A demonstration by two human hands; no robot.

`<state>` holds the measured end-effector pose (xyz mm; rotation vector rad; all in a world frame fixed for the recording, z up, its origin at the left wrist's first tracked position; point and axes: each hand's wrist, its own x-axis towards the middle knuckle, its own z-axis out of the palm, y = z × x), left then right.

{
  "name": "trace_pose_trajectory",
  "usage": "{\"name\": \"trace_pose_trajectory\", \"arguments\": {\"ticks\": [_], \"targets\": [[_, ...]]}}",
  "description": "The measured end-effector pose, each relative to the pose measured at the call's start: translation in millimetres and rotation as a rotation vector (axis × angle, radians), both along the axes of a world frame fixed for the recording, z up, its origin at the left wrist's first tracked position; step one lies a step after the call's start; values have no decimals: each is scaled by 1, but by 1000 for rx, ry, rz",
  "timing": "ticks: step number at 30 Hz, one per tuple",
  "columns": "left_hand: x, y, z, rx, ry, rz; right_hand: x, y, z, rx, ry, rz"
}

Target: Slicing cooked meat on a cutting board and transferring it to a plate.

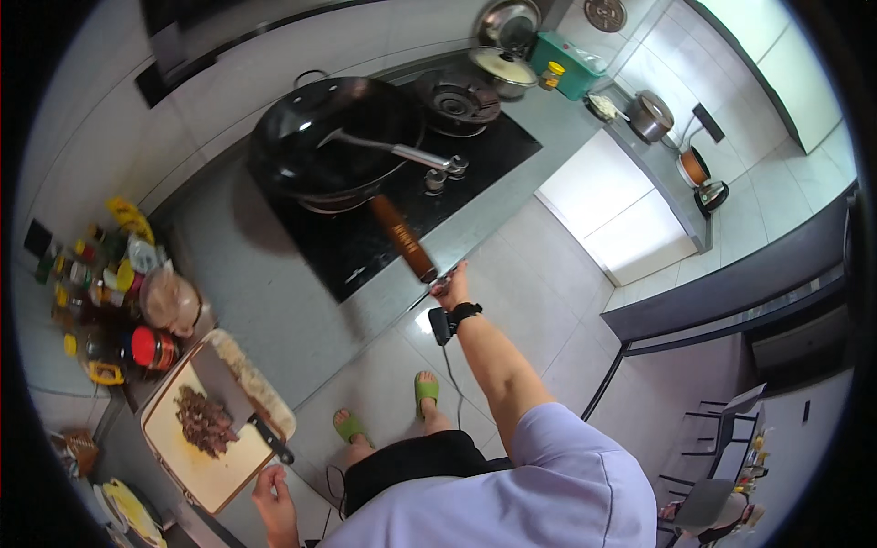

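My right hand (450, 290) is at the counter's front edge, touching or just beside the end of the brown wooden wok handle (403, 236). Small metallic bits show at its fingers, but its grip is unclear. The black wok (288, 147) sits on the cooktop, and a metal spatula (421, 156) leans across it. My left hand (274, 490) is loosely bent, with nothing visible in it. Beside it is a cutting board (226, 483) bearing chopped dark meat (203, 419). A cleaver (270, 440) lies on the board, its black handle towards my left hand.
Bottles and jars, including a red-lidded jar (152, 348), crowd the left corner. A bare burner (455, 103), a lidded pot (505, 70) and a green bin (565, 65) stand at the back. A cord (449, 373) hangs from a black device (440, 325) near my right wrist.
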<state>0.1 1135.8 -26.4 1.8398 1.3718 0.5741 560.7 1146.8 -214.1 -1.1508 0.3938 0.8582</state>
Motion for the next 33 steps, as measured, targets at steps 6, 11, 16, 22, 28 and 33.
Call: {"name": "trace_pose_trajectory", "arguments": {"ticks": [6,11,16,22,28,33], "targets": [[96,-33,0,-76,40,5,27,18,9,123,95,-93],[156,-45,-7,-77,6,-84,48,6,-5,163,232,-123],[195,-48,8,40,4,-173,56,-2,-23,168,246,-33],[212,-22,-3,-57,37,-157,50,-47,-30,105,27,143],[244,-1,-70,-527,-247,-163,40,-127,-13,-215,-53,318],[296,0,-125,-808,-165,-154,34,-193,1,-241,-16,332]]}}
